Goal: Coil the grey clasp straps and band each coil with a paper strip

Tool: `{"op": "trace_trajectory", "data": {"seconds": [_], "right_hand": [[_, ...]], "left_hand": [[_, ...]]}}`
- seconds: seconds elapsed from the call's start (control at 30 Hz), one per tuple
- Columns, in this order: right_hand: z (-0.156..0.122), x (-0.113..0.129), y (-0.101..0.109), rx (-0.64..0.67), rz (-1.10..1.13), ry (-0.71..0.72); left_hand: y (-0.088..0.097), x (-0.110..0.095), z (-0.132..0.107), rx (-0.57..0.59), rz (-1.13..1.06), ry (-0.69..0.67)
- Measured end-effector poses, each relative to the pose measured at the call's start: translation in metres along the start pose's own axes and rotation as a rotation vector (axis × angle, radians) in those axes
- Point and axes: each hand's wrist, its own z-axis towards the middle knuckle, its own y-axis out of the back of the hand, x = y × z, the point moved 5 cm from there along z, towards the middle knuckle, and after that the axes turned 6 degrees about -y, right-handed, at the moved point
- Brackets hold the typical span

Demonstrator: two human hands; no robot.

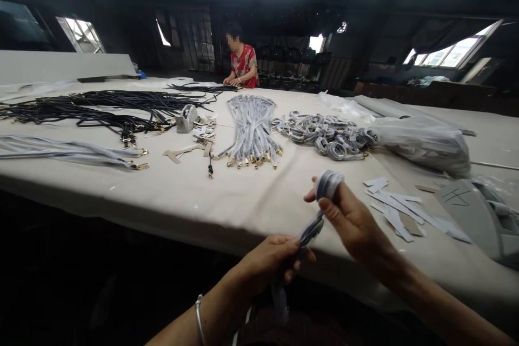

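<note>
A grey strap (311, 231) in thin, pale wrapping runs between my two hands over the table's front edge. My left hand (279, 257) is closed on its lower length, and the loose end hangs below, blurred. My right hand (344, 213) grips the upper part, where the strap is wound in a coil (329, 185) around the fingers. Past my hands lies a fanned bundle of wrapped grey straps (252, 127) with gold-coloured metal clips at the near end. To its right is a heap of coiled grey straps (324, 132).
Black straps (117, 105) and more grey straps (68, 152) lie at left, near a grey tape dispenser (187, 119). Paper strips (395, 208), a larger grey dispenser (466, 216) and a plastic bag (421, 140) are at right. A person in red (244, 65) stands across the table (194, 200).
</note>
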Motion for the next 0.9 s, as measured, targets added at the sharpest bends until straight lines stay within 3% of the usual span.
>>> {"op": "trace_trajectory", "data": {"seconds": [0.1, 0.2, 0.33, 0.57, 0.7, 0.8, 0.9], "right_hand": [[-0.021, -0.01, -0.024, 0.214, -0.52, 0.273], [-0.034, -0.028, -0.035, 0.354, -0.758, 0.338], [-0.043, -0.035, -0.043, 0.49, -0.846, 0.274], [-0.052, -0.017, -0.05, 0.586, -0.861, 0.193], [-0.041, -0.027, -0.05, 0.664, -0.596, 0.005], [-0.034, -0.046, -0.052, 0.82, -0.1, -0.279], [-0.029, -0.06, -0.052, 0.831, 0.345, -0.512]], "left_hand": [[0.003, -0.024, -0.012, -0.038, 0.172, -0.035], [0.002, -0.042, -0.027, -0.063, 0.514, -0.084], [-0.003, -0.053, -0.04, -0.104, 0.993, -0.188], [0.002, -0.061, -0.041, -0.124, 1.13, -0.281], [0.008, -0.066, -0.032, -0.089, 1.161, -0.388], [0.014, -0.066, -0.023, -0.013, 1.01, -0.388], [0.024, -0.062, -0.013, -0.008, 0.732, -0.311]]}}
